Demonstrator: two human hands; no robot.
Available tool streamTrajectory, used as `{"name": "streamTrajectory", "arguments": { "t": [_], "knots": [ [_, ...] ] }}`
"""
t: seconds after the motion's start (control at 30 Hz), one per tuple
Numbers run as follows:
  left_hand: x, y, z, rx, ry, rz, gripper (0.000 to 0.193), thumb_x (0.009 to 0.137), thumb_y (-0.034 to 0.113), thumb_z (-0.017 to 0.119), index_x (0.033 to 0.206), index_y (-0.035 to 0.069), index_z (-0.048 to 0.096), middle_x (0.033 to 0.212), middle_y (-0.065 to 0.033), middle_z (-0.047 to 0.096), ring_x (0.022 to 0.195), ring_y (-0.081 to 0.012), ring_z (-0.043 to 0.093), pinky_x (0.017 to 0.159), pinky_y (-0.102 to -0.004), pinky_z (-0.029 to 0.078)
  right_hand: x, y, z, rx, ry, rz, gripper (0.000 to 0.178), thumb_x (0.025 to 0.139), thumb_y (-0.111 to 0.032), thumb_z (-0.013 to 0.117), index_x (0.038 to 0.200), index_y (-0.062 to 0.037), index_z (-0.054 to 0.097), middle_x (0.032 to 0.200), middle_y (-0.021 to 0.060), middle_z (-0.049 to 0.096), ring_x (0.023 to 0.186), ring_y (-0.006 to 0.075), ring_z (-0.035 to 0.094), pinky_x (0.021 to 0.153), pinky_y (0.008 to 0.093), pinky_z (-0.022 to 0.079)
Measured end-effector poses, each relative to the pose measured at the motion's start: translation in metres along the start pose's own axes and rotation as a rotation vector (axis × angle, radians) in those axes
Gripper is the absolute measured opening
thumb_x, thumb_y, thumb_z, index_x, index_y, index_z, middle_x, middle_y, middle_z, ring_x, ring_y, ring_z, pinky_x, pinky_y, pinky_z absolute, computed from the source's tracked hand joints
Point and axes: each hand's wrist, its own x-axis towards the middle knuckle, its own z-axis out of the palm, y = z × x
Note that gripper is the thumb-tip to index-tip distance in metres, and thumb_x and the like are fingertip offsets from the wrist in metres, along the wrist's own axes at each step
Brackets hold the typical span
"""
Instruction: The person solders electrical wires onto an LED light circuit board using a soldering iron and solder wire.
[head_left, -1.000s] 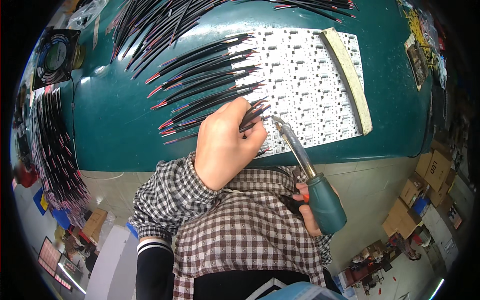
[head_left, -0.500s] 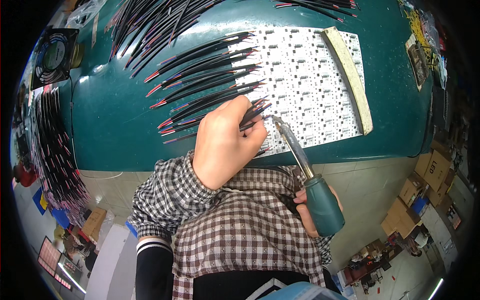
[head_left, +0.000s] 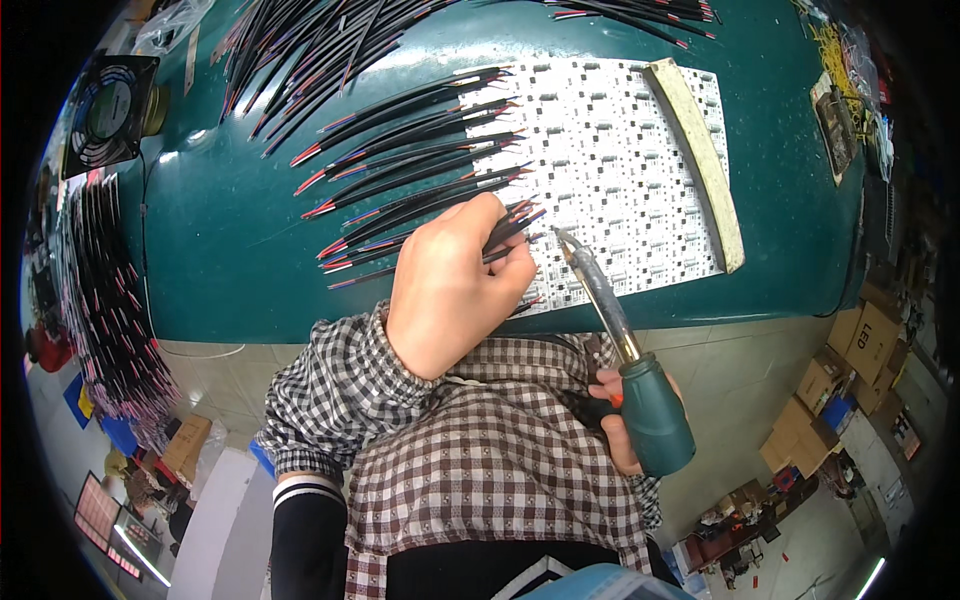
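My left hand (head_left: 455, 275) pinches a black-sleeved wire (head_left: 508, 238) whose bared ends lie over the left part of a white circuit board panel (head_left: 610, 170). In my right hand (head_left: 620, 440) is a soldering iron (head_left: 652, 415) with a dark green handle. Its tip sits over the panel, a little to the right of the wire ends and apart from my left fingers. Several more black wires (head_left: 400, 160) with red, blue and white ends lie in a row along the panel's left edge. Fingers and handle partly hide one another at my right hand.
A pale curved bar (head_left: 700, 165) rests across the panel's right side. Bundles of black wires (head_left: 310, 50) lie at the back of the green table (head_left: 230, 260), and more hang at its left edge. A black fan (head_left: 108, 115) stands far left. Cardboard boxes (head_left: 865, 335) are at right.
The soldering iron's tip has moved slightly right and up, away from the wire ends; its handle has shifted a little right. My left hand has stayed nearly still.
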Motion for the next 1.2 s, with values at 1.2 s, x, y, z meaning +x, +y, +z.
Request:
{"name": "streamTrajectory", "arguments": {
  "t": [1.2],
  "knots": [
    [-0.004, 0.003, 0.011, 0.061, 0.107, 0.071, 0.02, 0.07, 0.002, 0.065, 0.074, 0.002, 0.045, 0.066, -0.0129, 0.054, 0.057, -0.0325, 0.056, 0.051, -0.0405, 0.046, 0.003, -0.003, -0.002, 0.021, -0.081, 0.01, 0.064, 0.082, -0.029, 0.08, 0.127, 0.0079, 0.053, 0.106, 0.012, 0.068, 0.095, 0.0231, 0.069, 0.078, 0.0358, 0.057]
  ]
}}
